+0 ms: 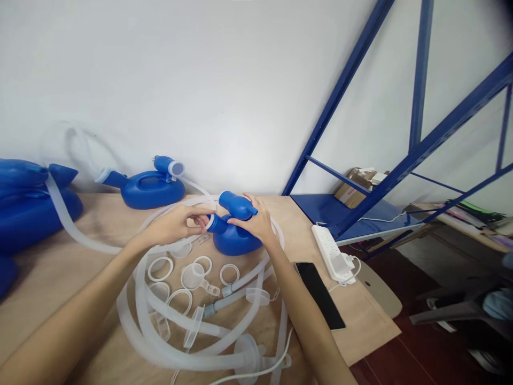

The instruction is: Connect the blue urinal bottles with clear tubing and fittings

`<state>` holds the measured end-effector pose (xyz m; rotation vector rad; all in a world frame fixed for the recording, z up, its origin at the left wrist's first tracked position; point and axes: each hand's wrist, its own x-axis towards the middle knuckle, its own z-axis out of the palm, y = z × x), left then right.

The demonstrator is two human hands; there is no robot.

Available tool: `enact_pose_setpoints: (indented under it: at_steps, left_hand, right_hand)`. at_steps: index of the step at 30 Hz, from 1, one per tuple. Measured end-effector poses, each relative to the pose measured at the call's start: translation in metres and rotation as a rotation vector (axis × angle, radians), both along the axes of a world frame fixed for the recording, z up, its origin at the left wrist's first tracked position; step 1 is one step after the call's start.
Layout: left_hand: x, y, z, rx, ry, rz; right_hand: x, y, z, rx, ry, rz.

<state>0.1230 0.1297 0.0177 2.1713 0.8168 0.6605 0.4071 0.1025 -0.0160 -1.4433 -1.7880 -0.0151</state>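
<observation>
A blue plastic bottle (pixel 234 240) with a handle and a side spout lies on the wooden table (pixel 360 315) in front of me. My right hand (pixel 258 218) grips its handle from above. My left hand (pixel 178 224) pinches a small translucent white ring or cap (pixel 209 221) at the mouth of the bottle's spout. Below the hands lies a tangle of translucent white hoses (pixel 168 321) with several loose white rings and caps (pixel 196 275) among them.
A second blue bottle (pixel 152 190) with a hose stands by the wall; more blue bottles (pixel 28 208) sit at far left. A black phone (pixel 320 294) and a white power strip (pixel 331 251) lie right. Blue steel shelving (pixel 417 155) rises at right, holding a cardboard box (pixel 356 187).
</observation>
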Motion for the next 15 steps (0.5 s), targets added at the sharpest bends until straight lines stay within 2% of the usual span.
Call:
enact_pose_setpoints:
  at_steps: [4,9,15]
  left_hand:
    - [0.011,-0.002,-0.006,0.058,0.009,-0.026]
    - [0.007,0.008,-0.016,0.289,-0.008,0.045]
    - [0.008,0.013,-0.024,0.166,-0.025,-0.021]
  right_hand:
    - [0.002,0.002,-0.002,-0.036,0.083,0.054]
    - [0.004,0.002,0.000,-0.153,0.172,0.158]
    - [0.003,0.005,0.001,-0.247,0.127,0.132]
